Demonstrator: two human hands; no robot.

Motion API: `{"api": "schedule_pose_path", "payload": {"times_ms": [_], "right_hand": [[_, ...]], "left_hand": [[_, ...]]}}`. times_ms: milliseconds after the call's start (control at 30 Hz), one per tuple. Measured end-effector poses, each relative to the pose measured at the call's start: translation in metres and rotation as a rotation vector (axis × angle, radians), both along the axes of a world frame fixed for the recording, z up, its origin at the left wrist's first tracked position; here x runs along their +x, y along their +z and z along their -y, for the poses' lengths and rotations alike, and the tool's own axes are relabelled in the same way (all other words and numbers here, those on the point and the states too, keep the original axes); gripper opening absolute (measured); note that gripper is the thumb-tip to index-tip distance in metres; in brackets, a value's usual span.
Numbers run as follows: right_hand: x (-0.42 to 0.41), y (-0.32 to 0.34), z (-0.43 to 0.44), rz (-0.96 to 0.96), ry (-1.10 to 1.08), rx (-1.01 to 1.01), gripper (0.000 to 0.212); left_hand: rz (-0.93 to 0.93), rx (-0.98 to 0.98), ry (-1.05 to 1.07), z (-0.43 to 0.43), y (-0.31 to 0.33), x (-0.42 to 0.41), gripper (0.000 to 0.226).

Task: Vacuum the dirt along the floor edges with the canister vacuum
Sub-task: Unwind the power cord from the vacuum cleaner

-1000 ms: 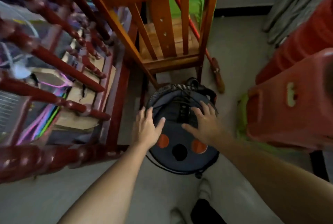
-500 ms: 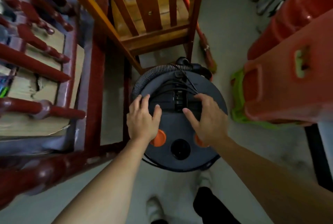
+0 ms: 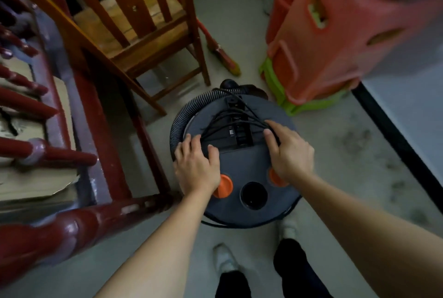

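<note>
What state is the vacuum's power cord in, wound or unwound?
Wound: the cord lies in loops across the canister vacuum top, with the right hand gripping them.

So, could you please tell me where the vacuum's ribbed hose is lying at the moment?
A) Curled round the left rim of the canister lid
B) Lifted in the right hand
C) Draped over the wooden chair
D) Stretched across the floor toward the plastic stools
A: the ribbed hose curves round the left rim of the canister vacuum, just beyond the left hand, while the right hand grips only the black cord.
</note>
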State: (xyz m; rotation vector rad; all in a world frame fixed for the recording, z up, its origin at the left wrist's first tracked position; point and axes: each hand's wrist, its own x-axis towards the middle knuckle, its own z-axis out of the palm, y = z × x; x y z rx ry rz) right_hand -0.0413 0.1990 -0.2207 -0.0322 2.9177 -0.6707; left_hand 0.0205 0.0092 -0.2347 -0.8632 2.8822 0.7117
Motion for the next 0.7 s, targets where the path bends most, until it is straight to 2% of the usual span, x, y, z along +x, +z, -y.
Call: {"api": "schedule_pose_path", "payload": {"times_ms": [300, 400, 533, 700], "right_hand": [[0.127, -0.004, -0.043, -0.036, -0.288, -0.012, 0.039], [0.171, -0.003, -0.054, 0.013, -0.390, -0.016, 0.038], [0.229, -0.004, -0.058, 0.027, -0.528, -0.048, 0.044], [0.299, -0.004, -0.048, 0.031, -0.709, -0.020, 0.047]], "left_hand": [[-0.022, 0.011, -0.230, -0.037, 0.002, 0.070, 0.066], [-0.032, 0.025, -0.330, -0.047, 0.004, 0.089, 0.066], [0.001, 0.037, -0.474, -0.058, 0.006, 0.116, 0.061], [0.023, 0.015, -0.645, -0.065, 0.010, 0.149, 0.065]]}}
